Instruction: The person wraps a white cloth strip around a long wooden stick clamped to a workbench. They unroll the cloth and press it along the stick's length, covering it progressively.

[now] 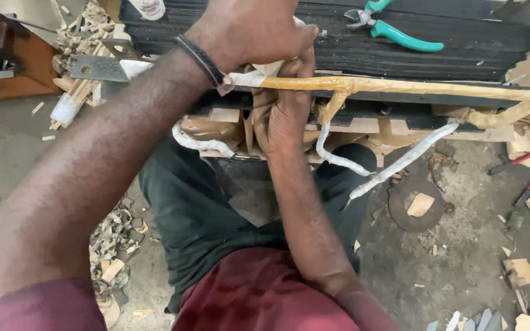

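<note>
only one labelled thing shows: a white container (147, 8) at the far edge of the scene, left of centre, cut off by the top of the view so that just its rounded bottom part is seen. it stands on the far left end of the stack of dark boards (338, 46). its label is white with dark red print, too cropped and small to make out. no signs or screens are in view.
</note>
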{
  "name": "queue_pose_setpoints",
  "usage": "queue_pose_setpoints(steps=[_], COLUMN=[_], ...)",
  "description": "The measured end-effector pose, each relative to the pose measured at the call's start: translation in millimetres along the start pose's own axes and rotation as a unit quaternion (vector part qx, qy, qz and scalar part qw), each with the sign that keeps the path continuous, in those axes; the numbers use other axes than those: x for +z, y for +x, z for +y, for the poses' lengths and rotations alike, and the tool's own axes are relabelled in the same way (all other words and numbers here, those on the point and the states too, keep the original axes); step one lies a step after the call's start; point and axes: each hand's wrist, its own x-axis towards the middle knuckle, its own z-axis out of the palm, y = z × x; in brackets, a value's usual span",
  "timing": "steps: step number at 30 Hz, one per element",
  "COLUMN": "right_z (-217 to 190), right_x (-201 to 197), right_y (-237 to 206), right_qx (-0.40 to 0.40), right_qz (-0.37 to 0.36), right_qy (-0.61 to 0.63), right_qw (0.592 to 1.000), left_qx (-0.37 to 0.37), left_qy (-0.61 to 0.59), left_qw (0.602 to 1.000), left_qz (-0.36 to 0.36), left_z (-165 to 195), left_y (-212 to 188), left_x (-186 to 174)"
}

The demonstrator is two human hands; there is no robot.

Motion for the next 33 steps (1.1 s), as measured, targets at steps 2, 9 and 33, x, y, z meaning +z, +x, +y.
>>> queue_pose_setpoints(steps=[2,9,33], right_z=[-1,-16,-20], right_x=[5,14,23], right_y=[-2,-37,-63], right_qx=[-0.030,0.015,0.287], right_qz=[0.011,0.141,0.058], right_qy=[-0.016,-0.094,0.306], right_qw=[0.999,0.985,0.906], left_qx=[-0.006,0.023,-0.090], left_qy=[0.017,-0.021,-0.050], left_qw=[0.999,0.987,0.970], left_qz=[0.045,0.161,0.219], left_z=[4,4,57], left_y=[-1,-56,-124], left_x=[-1,-22,-23])
